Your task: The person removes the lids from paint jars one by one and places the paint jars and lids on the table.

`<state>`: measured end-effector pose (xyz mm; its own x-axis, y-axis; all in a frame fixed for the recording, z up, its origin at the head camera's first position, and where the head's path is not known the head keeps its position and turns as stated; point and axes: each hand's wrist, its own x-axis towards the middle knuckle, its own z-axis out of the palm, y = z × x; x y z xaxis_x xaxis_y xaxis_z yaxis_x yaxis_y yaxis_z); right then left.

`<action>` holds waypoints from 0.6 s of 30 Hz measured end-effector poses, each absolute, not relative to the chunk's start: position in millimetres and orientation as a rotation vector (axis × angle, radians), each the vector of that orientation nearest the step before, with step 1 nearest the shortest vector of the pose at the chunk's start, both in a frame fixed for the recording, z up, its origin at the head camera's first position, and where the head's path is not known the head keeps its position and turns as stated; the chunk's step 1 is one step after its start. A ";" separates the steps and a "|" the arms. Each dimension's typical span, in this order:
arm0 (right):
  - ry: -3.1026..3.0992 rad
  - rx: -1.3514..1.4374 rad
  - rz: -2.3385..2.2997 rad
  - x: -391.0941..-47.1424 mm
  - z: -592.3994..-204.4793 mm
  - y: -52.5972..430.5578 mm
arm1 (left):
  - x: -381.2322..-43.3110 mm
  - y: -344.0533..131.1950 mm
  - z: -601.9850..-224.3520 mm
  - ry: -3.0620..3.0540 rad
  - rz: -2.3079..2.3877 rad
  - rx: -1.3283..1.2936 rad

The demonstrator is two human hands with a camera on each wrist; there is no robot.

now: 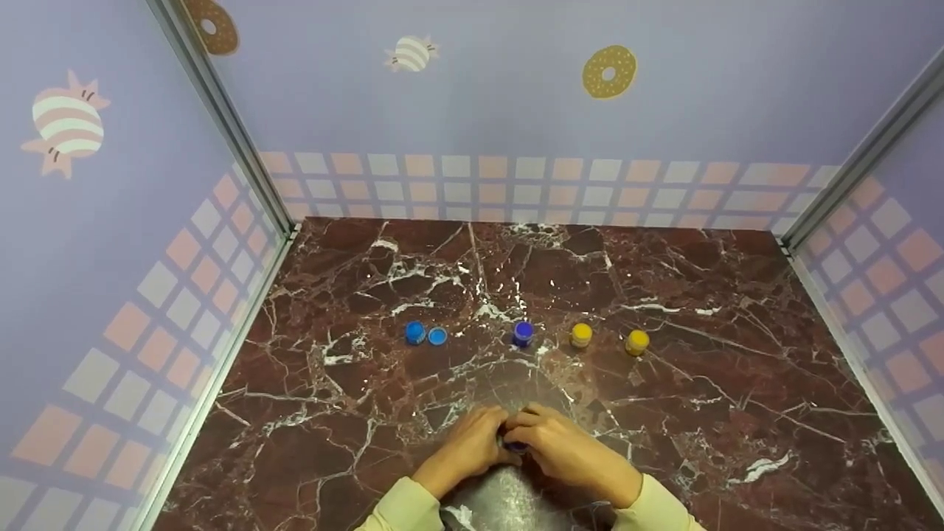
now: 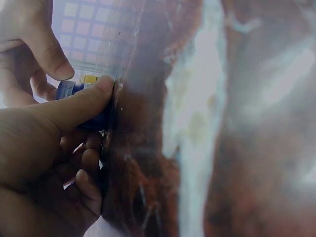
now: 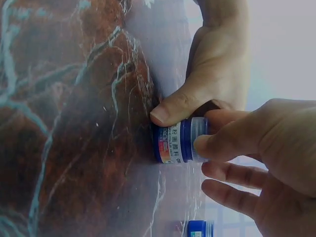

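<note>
A small dark blue paint jar (image 3: pixel 170 143) with a printed label stands on the marble-patterned table, right in front of the person. My left hand (image 1: pixel 472 442) holds the jar's body, its thumb across the side in both wrist views. From the other side my right hand (image 1: pixel 557 446) pinches the clear ridged lid (image 3: pixel 199 138) between thumb and fingers. The lid sits on top of the jar. In the head view the fingers cover most of the jar.
Across the middle of the table (image 1: pixel 354 420) stand a blue jar (image 1: pixel 414 332), a flat round light-blue piece (image 1: pixel 437 336), a violet-blue jar (image 1: pixel 523 333), a yellow jar (image 1: pixel 581 335) and another yellow jar (image 1: pixel 637 342). Patterned panels (image 1: pixel 501 96) enclose the table at the back and both sides.
</note>
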<state>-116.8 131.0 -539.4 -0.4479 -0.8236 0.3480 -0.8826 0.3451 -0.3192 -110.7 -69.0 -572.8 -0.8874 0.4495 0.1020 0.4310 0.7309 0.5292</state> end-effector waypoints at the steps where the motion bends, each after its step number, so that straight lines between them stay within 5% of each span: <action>1: -2.481 1.578 0.729 -117.1 -539.0 131.9 | -110.9 -69.0 -572.9 2.883 0.874 0.724; 7: -2.499 1.438 0.941 -118.2 -538.1 137.0 | -110.8 -69.7 -573.6 2.836 0.915 0.715; 18: -2.598 0.410 1.246 -123.4 -531.5 132.7 | -109.9 -69.1 -572.6 2.830 0.976 0.710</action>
<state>-123.4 132.7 -531.5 -0.9341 -0.1501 0.3241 -0.3467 0.5992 -0.7217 -109.9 -69.1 -572.6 -0.8916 0.4444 0.0869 0.4035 0.6926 0.5980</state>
